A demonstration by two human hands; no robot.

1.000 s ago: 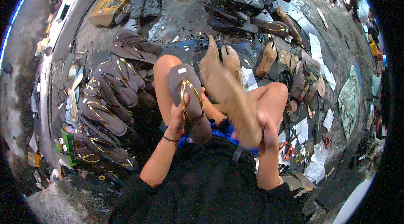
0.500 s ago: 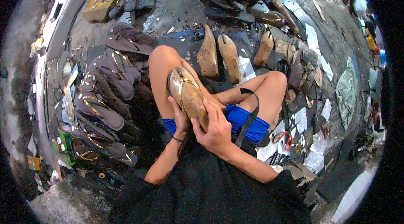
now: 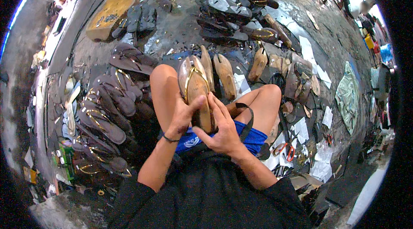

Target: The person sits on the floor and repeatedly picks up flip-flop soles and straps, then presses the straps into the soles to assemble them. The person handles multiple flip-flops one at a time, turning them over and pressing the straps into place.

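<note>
While the person sits on the floor, both hands clamp a tan wooden shoe last with a gold-strapped sandal [image 3: 195, 89] above the knees: left hand [image 3: 180, 117] gripping its side, right hand [image 3: 221, 128] closed round its heel.

The last [image 3: 198, 100] is smooth, bare wood; its straps [image 3: 192, 74] shine like gold metal, perhaps foil. The sandals [image 3: 103, 113] look matt brown; the floor [image 3: 180, 18] is rough concrete.

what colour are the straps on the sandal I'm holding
Gold: the thin straps run in a V over the wooden last, clearest in the head view.
</note>
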